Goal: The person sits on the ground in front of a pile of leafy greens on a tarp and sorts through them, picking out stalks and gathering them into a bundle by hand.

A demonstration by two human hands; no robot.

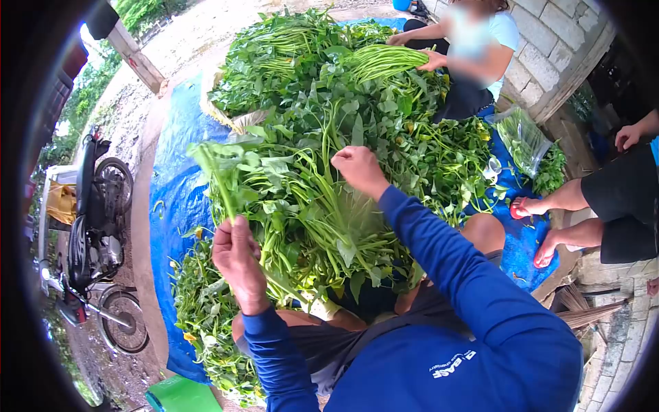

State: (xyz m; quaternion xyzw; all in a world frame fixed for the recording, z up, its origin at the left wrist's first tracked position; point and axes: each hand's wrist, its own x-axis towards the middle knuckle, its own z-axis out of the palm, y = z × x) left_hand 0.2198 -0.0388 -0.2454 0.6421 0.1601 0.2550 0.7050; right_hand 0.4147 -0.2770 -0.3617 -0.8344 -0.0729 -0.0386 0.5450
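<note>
My left hand [238, 257] is closed around the lower stems of a small bunch of leafy greens [223, 177], whose tops point up and away. To its right, my right hand [358, 169] hangs over the pile of long-stemmed greens [309, 199] with its fingers pinched together. Whatever those fingers may hold is too small to make out. Loose stems and leaves lie beneath both hands and in front of my knees.
A person [480, 41] at the back right holds a bundle of stems [384, 62]. Another person's legs [570, 233] stand at the right, near a clear plastic bag [523, 141]. The greens lie on a blue tarp [171, 158]. A motorcycle [103, 240] stands left; a green sheet [182, 395] lies below.
</note>
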